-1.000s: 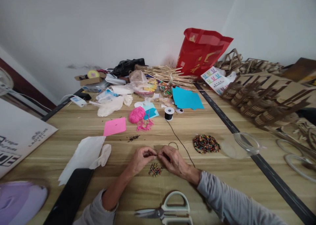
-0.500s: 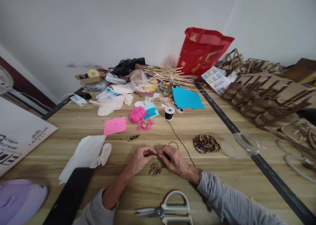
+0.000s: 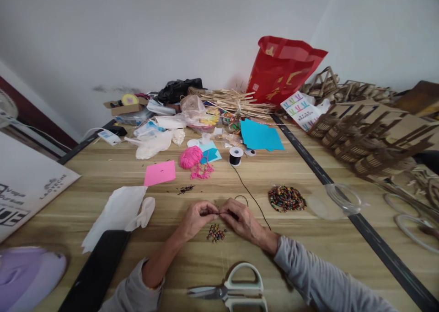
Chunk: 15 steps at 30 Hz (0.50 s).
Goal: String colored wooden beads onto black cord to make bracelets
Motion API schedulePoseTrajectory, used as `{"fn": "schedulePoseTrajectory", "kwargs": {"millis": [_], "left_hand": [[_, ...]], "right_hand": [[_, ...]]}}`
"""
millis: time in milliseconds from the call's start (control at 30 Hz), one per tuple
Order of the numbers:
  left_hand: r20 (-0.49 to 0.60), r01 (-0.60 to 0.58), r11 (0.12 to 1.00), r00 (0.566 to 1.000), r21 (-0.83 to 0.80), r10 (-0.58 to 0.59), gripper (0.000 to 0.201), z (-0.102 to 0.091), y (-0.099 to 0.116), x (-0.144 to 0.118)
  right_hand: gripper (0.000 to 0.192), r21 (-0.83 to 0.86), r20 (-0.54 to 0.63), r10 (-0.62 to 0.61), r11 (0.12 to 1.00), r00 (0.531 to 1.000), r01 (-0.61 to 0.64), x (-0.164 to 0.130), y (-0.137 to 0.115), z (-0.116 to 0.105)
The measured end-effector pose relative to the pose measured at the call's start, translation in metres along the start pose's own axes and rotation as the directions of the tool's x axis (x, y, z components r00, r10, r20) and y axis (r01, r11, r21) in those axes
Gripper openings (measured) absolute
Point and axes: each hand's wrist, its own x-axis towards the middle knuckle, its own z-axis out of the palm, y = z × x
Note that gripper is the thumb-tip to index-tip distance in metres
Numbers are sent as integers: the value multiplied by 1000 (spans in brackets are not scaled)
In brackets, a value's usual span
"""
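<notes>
just beyond the loose beads, the left hand and right hand pinch a thin dark strand between their fingers; a cord spool stands farther past the beads; scissors lie before them.

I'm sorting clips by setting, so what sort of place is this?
Probably a craft workspace, perhaps a small workshop, though it could be a room at home. Loose beads, a spool of black cord and a ball of pink yarn suggest it.

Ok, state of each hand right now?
Left hand: closed in a pinch; what it holds is too small to tell.
Right hand: also pinched closed, hold unclear.
</notes>
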Motion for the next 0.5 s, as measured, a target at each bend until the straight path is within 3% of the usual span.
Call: {"fn": "schedulePoseTrajectory", "kwargs": {"millis": [200, 500], "left_hand": [[-11, 4, 1000, 1000, -18, -4, 15, 0, 0, 0], [11, -17, 1000, 1000, -2, 17, 11, 0, -1, 0]], "right_hand": [[17, 28, 7, 65, 998, 998, -65, -3, 2, 1], [18, 37, 60, 48, 998, 997, -50, -1, -2, -2]]}}
